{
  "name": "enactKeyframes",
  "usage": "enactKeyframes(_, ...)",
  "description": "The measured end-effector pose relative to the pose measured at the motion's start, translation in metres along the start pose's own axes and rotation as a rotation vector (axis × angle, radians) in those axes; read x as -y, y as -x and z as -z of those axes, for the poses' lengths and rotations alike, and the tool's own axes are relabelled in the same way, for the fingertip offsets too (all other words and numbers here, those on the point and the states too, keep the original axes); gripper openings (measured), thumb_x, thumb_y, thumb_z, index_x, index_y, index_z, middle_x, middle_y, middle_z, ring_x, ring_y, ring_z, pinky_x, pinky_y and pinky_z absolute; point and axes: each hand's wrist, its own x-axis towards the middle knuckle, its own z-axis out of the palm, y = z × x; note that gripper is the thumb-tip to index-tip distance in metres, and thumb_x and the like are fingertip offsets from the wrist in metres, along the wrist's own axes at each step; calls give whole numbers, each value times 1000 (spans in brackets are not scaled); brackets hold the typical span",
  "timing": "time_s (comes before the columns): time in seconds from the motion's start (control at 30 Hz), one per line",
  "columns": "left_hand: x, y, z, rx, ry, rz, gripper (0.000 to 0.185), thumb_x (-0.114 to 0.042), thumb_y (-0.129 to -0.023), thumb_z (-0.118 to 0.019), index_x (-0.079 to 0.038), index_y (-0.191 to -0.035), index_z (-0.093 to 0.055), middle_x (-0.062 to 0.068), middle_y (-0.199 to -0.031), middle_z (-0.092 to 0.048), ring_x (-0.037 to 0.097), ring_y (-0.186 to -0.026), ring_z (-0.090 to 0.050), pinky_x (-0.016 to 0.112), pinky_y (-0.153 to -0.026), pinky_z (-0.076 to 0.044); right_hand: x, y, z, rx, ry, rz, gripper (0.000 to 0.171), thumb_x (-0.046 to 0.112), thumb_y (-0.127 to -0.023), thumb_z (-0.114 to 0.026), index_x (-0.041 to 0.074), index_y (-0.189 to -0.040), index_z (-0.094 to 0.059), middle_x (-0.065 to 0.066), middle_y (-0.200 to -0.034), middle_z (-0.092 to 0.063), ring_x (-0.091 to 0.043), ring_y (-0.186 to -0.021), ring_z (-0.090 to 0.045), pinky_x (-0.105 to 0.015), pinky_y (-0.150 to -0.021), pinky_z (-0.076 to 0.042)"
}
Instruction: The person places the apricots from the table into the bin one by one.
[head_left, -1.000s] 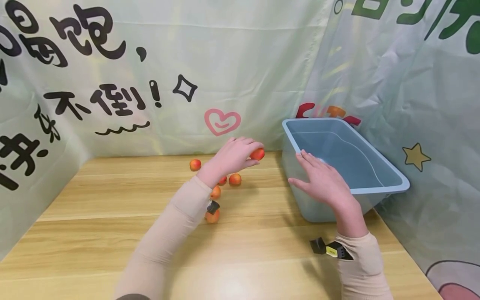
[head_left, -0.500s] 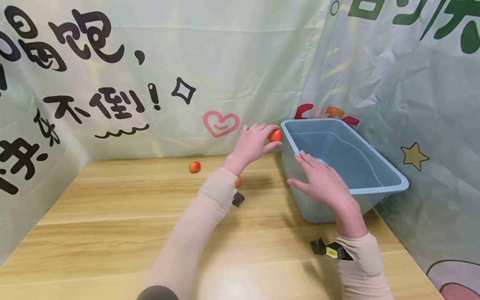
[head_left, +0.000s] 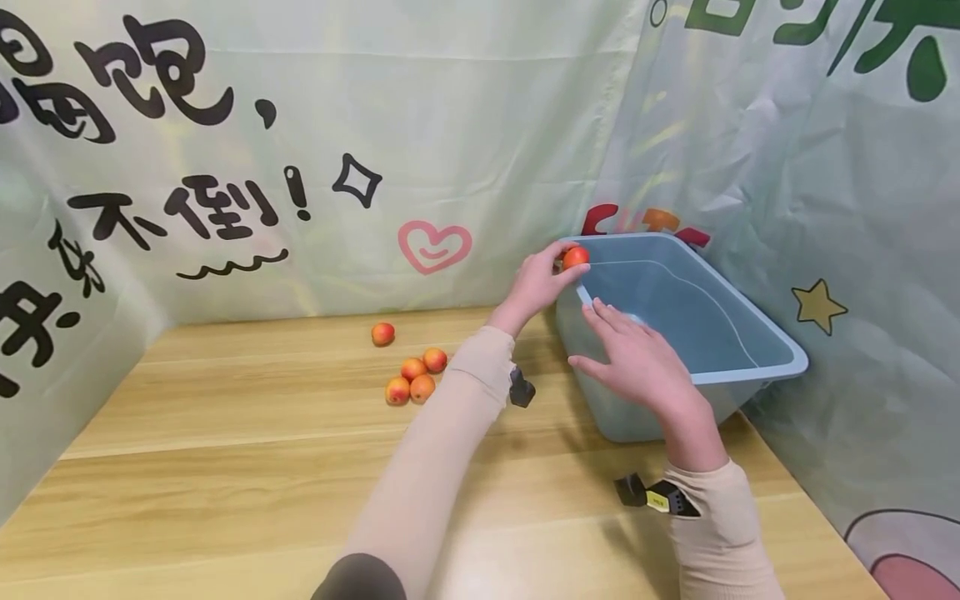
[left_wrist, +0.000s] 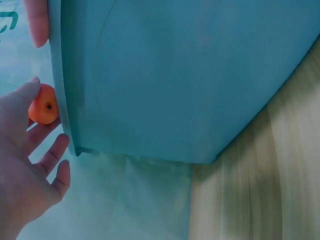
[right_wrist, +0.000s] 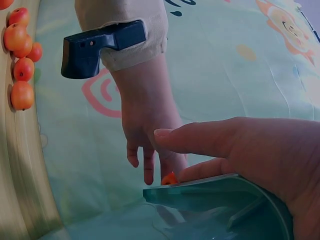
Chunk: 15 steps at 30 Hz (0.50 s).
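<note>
My left hand (head_left: 536,282) pinches a small, round orange-red fruit (head_left: 576,258) between thumb and fingers at the far left corner of a blue plastic tub (head_left: 697,321). In the left wrist view the fruit (left_wrist: 44,104) shows a dark spot and lies right beside the tub's rim (left_wrist: 59,90). The other fingers of that hand are loosely bent. My right hand (head_left: 637,358) rests over the tub's left rim, fingers straight and thumb apart, holding nothing. In the right wrist view the held fruit (right_wrist: 169,179) is mostly hidden behind the rim and fingers.
Several like fruits (head_left: 412,369) lie clustered on the wooden table (head_left: 225,467) left of the tub, with one fruit (head_left: 382,334) a little behind them. A printed cloth backdrop (head_left: 487,125) hangs along the back and sides.
My left hand has carried the fruit to the right and up, from over the table to the tub's far left rim. My right hand has stayed on the rim.
</note>
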Motion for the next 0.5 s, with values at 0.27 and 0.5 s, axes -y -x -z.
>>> enactKeyframes(0.27,1,-5,-8,3,2,-14,49,-37,-95,-62,-18,-140,-52,5,-117,-67,18,-94,-62,24,-77,-49,-1,-1,2,0,-1,3,80,47,-94,-58,8,-155,-23,-17,-161,-21,-37,-149,-22,-58,-116,-23)
enactKeyframes(0.5,8,0,-11,73,-65,-14,54,-42,-94,-62,-20,-142,-51,2,-137,-60,19,-115,-60,31,-98,-48,-3,0,0,-1,7,13,80,46,-94,-58,7,-155,-23,-16,-161,-21,-36,-149,-21,-57,-117,-22)
